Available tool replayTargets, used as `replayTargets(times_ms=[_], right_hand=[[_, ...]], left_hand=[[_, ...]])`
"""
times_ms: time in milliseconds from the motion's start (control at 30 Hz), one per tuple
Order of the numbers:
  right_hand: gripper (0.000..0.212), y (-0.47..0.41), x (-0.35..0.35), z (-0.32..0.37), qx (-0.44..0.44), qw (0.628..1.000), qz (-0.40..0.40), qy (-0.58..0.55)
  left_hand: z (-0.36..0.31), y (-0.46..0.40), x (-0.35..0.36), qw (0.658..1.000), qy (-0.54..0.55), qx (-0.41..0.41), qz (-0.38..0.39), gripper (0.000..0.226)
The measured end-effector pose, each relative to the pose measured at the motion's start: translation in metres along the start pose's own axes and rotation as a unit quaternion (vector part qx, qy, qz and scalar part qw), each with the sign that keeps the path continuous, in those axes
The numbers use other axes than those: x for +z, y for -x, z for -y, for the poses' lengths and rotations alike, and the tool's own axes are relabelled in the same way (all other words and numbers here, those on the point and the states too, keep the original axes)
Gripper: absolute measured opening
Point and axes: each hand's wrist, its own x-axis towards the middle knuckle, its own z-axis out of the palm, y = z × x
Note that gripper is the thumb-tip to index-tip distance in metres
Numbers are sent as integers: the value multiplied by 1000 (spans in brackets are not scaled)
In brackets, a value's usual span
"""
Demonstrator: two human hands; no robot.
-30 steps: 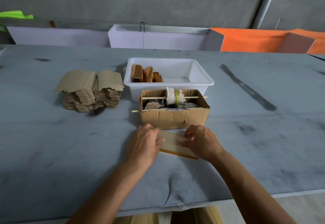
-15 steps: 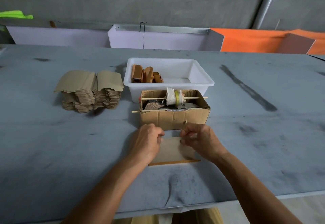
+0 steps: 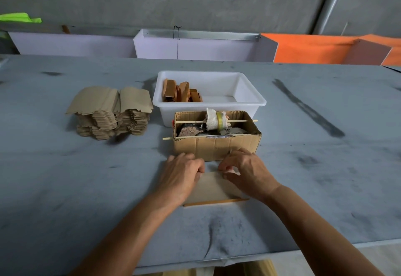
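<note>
Cardboard blank [image 3: 213,188] sits squarer now, pinched by left hand [image 3: 183,176] and right hand [image 3: 247,172].

A: What colour is the table [image 3: 65,178]?

B: Dull blue-grey, smudged with dark streaks. The flat card [image 3: 213,187] is pale tan with an orange-brown near edge.

A: And the rest?

B: A brown cardboard box [image 3: 217,147], a white tub [image 3: 249,102] of orange-brown pieces [image 3: 182,92], a tan stack [image 3: 108,111], and a white cloth roll [image 3: 211,119] banded yellow.

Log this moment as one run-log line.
item: cardboard blank on table | left hand: grips left edge | right hand: pinches far edge | nearby: open carton just beyond
</note>
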Motion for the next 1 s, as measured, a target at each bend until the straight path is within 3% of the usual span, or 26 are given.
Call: replayTargets(times_ms=[233,400,633,800,1000], right_hand=[[7,2,4,0,-20,999,-32,-10],[17,5,2,6,-123,981,-93,120],[15,14,0,10,-171,953,-45,246],[10,24,0,10,-135,961,-1,242],[27,21,5,19,-104,968,0,227]], left_hand=[[-2,5,-3,998,4,62,-11,12],[-5,9,-6,992,-44,117,-22,11],[-15,13,-21,969,-153,194,18,6],[-9,22,-10,968,-206,132,57,32],[-23,23,-9,976,-189,86,59,33]])
